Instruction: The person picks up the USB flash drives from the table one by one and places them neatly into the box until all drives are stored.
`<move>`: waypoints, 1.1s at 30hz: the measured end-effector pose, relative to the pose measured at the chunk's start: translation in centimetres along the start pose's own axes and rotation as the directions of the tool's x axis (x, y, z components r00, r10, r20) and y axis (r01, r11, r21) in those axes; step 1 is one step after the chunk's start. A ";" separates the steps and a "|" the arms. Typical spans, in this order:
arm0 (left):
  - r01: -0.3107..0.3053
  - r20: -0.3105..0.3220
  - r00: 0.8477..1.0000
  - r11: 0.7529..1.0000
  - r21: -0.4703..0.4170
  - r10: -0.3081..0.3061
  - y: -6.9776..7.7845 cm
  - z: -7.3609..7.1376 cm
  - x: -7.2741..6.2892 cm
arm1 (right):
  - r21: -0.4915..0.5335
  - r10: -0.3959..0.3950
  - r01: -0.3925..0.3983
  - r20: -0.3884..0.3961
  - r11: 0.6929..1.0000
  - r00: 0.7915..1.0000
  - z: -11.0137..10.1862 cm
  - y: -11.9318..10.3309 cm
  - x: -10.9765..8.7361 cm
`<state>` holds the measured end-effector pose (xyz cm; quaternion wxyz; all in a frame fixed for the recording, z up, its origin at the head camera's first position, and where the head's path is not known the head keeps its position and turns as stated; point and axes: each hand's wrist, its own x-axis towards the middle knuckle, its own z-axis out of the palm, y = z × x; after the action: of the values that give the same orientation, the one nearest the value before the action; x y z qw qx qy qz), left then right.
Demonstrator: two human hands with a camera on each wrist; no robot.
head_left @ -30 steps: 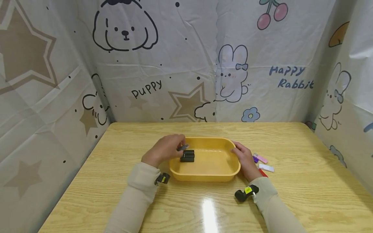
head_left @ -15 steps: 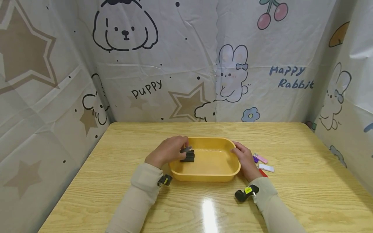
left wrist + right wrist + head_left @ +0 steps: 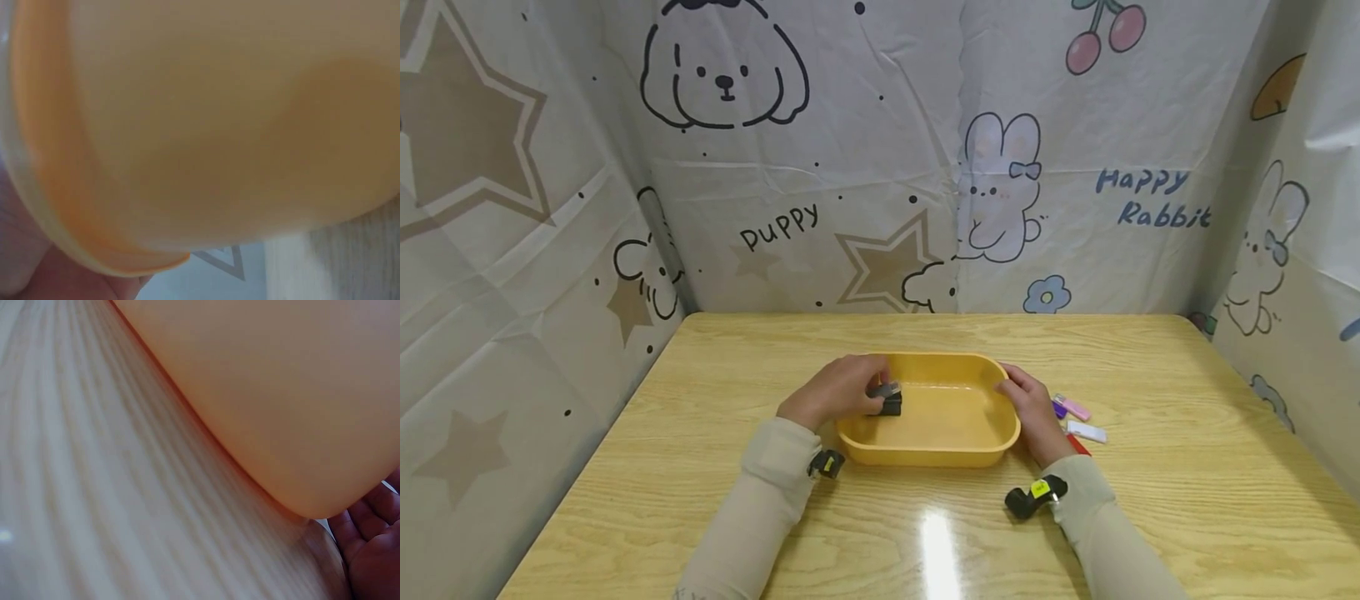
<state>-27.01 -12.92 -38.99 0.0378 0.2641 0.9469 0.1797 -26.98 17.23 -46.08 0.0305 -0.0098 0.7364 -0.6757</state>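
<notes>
A yellow plastic tray (image 3: pixel 925 458) stands on the table, a long rounded-corner tub. My left hand (image 3: pixel 838 390) reaches over its left rim and pinches a small dark grey USB flash drive (image 3: pixel 889 389) with a silvery end. Right below that drive, black block-like pieces (image 3: pixel 891 407) lie at the tray's left end, partly covered by the fingers. On the opposite side, my right hand (image 3: pixel 1030 408) grips the tray's right rim, thumb over the edge. The left wrist view is mostly filled by the tray's wall (image 3: pixel 219 156); in the right wrist view, fingers (image 3: pixel 369 519) lie against its outside.
Just right of my right hand lie a pink USB flash drive (image 3: pixel 1072 407), a purple piece (image 3: pixel 1059 410), a white stick (image 3: pixel 1087 432) and a red piece (image 3: pixel 1078 444), partly hidden by the wrist. A printed curtain (image 3: pixel 880 167) hangs behind the wooden table (image 3: pixel 737 358).
My left hand has moved right and down into the tray, bringing the grey flash drive over the black pieces. The right hand keeps its grip on the rim.
</notes>
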 end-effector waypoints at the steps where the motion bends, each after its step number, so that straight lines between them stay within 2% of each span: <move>1: -0.002 -0.001 1.000 1.000 -0.001 0.002 0.0 0.1 0.0 | 0.004 0.000 0.000 0.000 1.000 1.000 0.0 0.0 0.0; 18: -0.051 0.015 0.999 0.999 -0.018 0.051 -0.6 0.9 0.2 | 0.005 -0.006 0.006 0.004 1.000 1.000 0.1 0.0 0.0; 26: -0.064 0.031 0.997 0.998 -0.001 0.064 -0.6 1.1 0.2 | 0.007 -0.018 0.018 -0.003 1.000 1.000 0.1 0.2 0.2; 33: -0.075 0.037 0.997 0.995 0.059 0.072 -0.6 1.2 0.4 | 0.013 -0.038 0.039 -0.012 0.999 0.999 0.1 0.2 0.2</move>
<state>-27.42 -12.78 -40.32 0.0398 0.3029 0.9407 0.1476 -27.17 17.10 -46.28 0.0130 -0.0197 0.7319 -0.6810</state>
